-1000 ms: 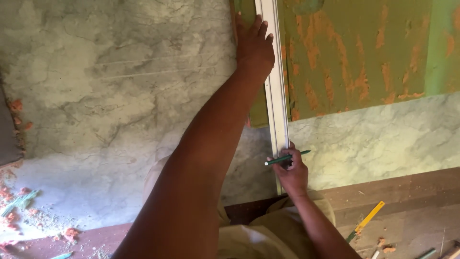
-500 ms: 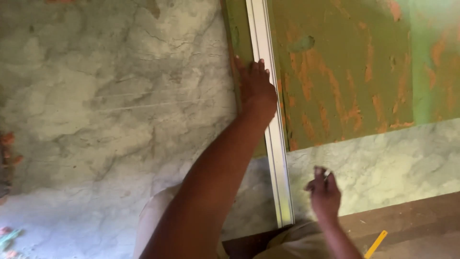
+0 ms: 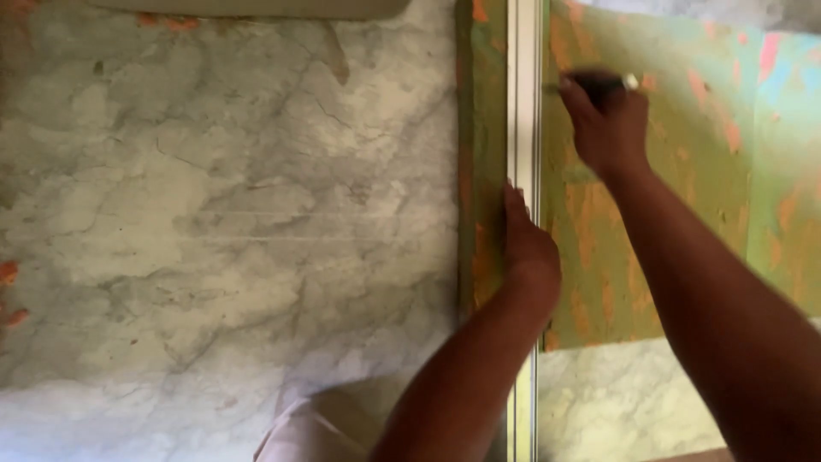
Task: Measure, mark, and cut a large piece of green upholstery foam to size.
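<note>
Head view: left hand (image 3: 528, 248) flat against white strip (image 3: 522, 103) edge, right hand (image 3: 605, 120) fingers apparently clamped on blurred pencil (image 3: 599, 83).

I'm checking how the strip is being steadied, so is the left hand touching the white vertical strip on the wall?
Touching. The head view shows the left hand pressed flat against the white strip, its fingers overlapping the strip's edge with no gap.

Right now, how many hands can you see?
2. The left hand presses on the white strip; the right hand, higher up, holds a pen-like tool beside it.
</note>
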